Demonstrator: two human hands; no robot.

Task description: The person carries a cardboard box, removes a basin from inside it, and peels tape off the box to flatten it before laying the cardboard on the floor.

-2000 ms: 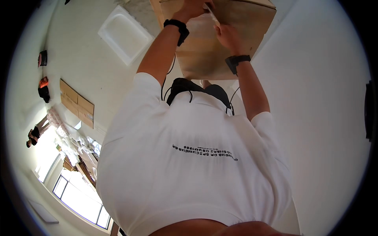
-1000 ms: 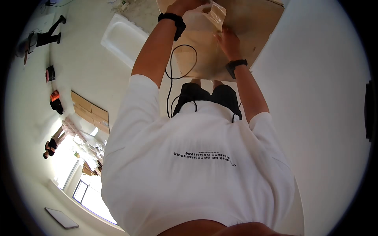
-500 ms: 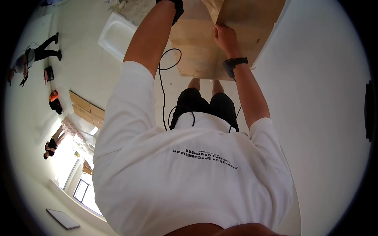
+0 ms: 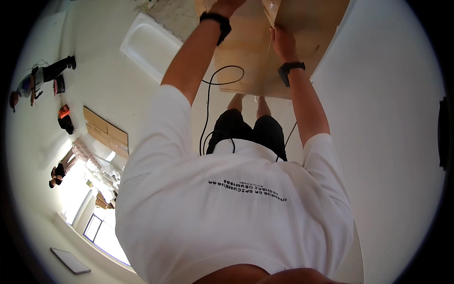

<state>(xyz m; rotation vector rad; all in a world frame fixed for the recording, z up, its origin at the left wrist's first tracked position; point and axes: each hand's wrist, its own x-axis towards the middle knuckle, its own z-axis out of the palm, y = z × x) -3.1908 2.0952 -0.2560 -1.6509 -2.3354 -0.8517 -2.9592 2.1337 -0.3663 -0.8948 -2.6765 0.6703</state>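
Note:
A large brown cardboard box [image 4: 255, 59] stands in front of my legs, with a fold or flap edge running up its middle. My right hand [image 4: 284, 43] is closed at that edge, its thumb and fingers pressed together on the cardboard. A thin pale strip shows just below the fingertips; what it is I cannot make out. Over the upper left part of the box reaches my left hand [image 4: 230, 5], cut off by the top of the view, so its fingers are hidden. Both wrists wear black bands.
A black cable [image 4: 208, 109] loops from my waist toward the box. To the left lie a white tray-like piece [image 4: 146, 45] and a flat cardboard sheet [image 4: 106, 131]. A person [image 4: 35, 83] stands farther left; another person [image 4: 57, 175] is near the window. A white surface [image 4: 378, 118] borders the right.
My left arm has moved right and down in the view, bringing the wrist band fully into sight. My right hand has shifted slightly right and down, still at the cardboard edge.

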